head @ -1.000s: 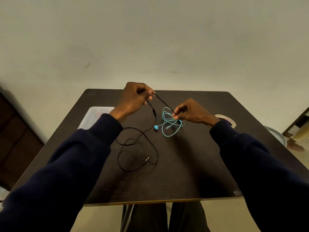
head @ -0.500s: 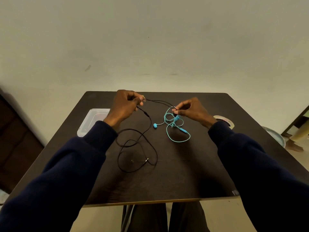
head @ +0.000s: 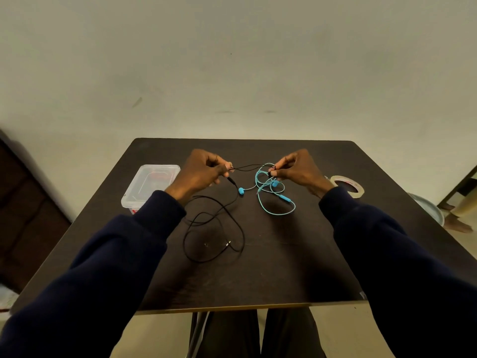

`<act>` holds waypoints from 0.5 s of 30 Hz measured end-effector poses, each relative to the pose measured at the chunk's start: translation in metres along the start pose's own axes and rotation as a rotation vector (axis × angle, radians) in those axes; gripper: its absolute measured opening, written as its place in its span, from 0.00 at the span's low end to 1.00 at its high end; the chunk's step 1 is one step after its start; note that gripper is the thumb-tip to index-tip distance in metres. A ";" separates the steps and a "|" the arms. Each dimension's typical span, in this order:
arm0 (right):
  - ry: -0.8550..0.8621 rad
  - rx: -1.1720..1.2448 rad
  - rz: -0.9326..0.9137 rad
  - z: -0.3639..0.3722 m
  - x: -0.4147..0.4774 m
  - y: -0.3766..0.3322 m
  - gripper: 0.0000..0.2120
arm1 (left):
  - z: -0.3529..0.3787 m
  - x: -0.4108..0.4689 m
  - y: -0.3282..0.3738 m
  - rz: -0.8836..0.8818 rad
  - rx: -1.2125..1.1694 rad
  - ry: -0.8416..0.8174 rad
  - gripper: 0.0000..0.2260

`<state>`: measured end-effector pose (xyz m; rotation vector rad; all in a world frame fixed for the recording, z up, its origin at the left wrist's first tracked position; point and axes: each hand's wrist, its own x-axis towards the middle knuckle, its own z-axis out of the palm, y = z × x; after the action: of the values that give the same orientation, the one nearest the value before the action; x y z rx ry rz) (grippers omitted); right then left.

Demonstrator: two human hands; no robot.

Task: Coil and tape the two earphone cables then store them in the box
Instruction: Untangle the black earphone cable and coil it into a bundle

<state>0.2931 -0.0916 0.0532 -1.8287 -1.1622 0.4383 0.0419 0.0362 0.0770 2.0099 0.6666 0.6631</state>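
Dark table (head: pixel 284 267), closed clear box (head: pixel 154 167), possibly something red inside

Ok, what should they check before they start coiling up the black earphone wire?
1. Left hand pinches the black earphone cable: ok.
2. Right hand pinches the same cable: ok.
3. Black cable free of the blue earphone cable: cannot tell; they overlap at the right fingertips.
4. Rest of the black cable lies in loose loops on the table: ok.
5. Tape roll beside the right wrist: ok.
6. Plastic box open: not ok; its lid looks on.
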 end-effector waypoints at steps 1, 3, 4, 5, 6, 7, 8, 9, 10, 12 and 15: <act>-0.001 0.009 -0.001 0.001 -0.001 0.000 0.06 | 0.001 0.000 0.000 -0.001 0.001 -0.004 0.06; -0.003 0.051 0.001 0.001 -0.002 0.000 0.08 | 0.001 -0.001 0.001 -0.002 -0.011 -0.003 0.06; 0.003 0.050 -0.004 0.000 -0.002 0.001 0.08 | 0.001 -0.002 0.002 -0.002 -0.019 0.000 0.06; 0.014 0.021 -0.015 -0.001 -0.001 0.001 0.08 | 0.001 -0.002 0.002 -0.002 -0.024 0.002 0.06; 0.023 -0.022 -0.030 -0.002 -0.001 0.002 0.08 | 0.002 -0.002 0.002 -0.002 -0.026 0.003 0.06; 0.032 -0.055 -0.043 -0.002 -0.001 0.002 0.08 | 0.002 -0.002 0.002 -0.003 -0.023 0.004 0.06; 0.041 -0.066 -0.048 -0.003 -0.001 0.002 0.07 | 0.003 -0.002 0.002 -0.003 -0.019 0.007 0.06; 0.049 -0.056 -0.048 -0.003 -0.002 0.001 0.07 | 0.003 -0.002 0.003 -0.004 -0.018 0.011 0.06; 0.054 -0.035 -0.044 -0.002 -0.003 0.000 0.07 | 0.004 -0.002 0.003 -0.006 -0.018 0.016 0.06; 0.048 0.021 -0.030 -0.002 -0.005 -0.003 0.08 | 0.004 -0.002 0.001 -0.014 -0.022 0.030 0.07; -0.034 0.032 0.000 -0.007 -0.012 -0.007 0.09 | 0.001 -0.005 -0.003 -0.032 -0.027 0.043 0.07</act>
<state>0.2884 -0.1048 0.0609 -1.7996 -1.1716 0.4865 0.0383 0.0338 0.0726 1.9611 0.7102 0.6946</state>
